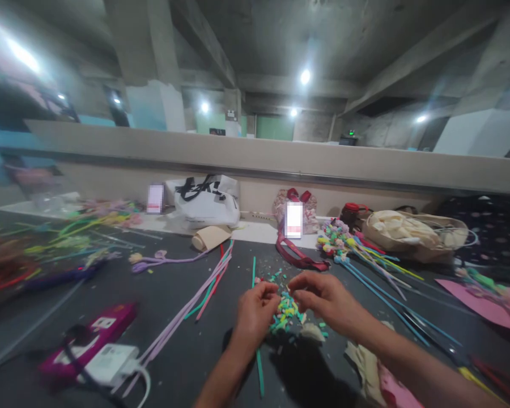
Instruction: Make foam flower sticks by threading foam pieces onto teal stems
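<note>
Your right forearm (416,360) lies closest; your left hand (255,310) and right hand (327,297) curl narrow (whether pinching anything, I cannot tell) either side of the snippet pile (289,309) on the tabletop (187,362). Work lightly and low, because it would probably scatter if brushed.

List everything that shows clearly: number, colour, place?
Small chopped bits: many, multicoloured, centre
Long straight stem: one, green, centre
Slim long stems: several, lilac, left
Bunched slim stems: several, multicoloured, right
Rolled sheet: one, beige, back left
Lettered plastic bag: one, white, back left
Patterned cloth bag: one, pinkish, back centre
Open soft bag: one, beige, back right
Flat sheet: one, pink, far right
Metal scissors: one, silvery, lower right
Labelled box: one, magenta, lower left
Boxy adapter: one, white, lower left
Flat tabletop: one, dark, below
Left hand: one, bare, centre
Right hand: one, bare, centre
</note>
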Action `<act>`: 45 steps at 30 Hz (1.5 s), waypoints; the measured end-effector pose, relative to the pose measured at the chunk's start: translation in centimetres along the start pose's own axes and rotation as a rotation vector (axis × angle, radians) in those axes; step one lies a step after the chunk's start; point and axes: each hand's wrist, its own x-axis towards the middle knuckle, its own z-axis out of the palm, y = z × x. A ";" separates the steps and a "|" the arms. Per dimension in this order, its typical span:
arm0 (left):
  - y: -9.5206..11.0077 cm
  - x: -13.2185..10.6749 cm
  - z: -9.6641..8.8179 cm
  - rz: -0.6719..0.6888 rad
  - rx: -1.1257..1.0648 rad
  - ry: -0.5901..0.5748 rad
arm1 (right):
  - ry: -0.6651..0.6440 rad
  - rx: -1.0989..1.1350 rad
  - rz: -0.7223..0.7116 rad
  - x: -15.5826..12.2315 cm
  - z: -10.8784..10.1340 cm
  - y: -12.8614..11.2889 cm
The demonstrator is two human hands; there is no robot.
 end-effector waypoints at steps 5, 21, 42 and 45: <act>-0.2 -0.7 0.6 0.215 0.225 0.005 | -0.108 0.018 0.053 0.0 1.1 1.2; 0.0 0.4 -2.4 0.121 0.067 0.161 | -0.075 -0.318 -0.009 5.2 -0.9 1.2; -0.4 1.3 -5.0 -0.170 -0.495 0.320 | -0.185 -0.593 0.370 17.0 7.1 5.9; -0.4 1.4 -4.9 -0.127 -0.446 0.336 | -0.200 -0.531 0.364 16.6 6.5 5.8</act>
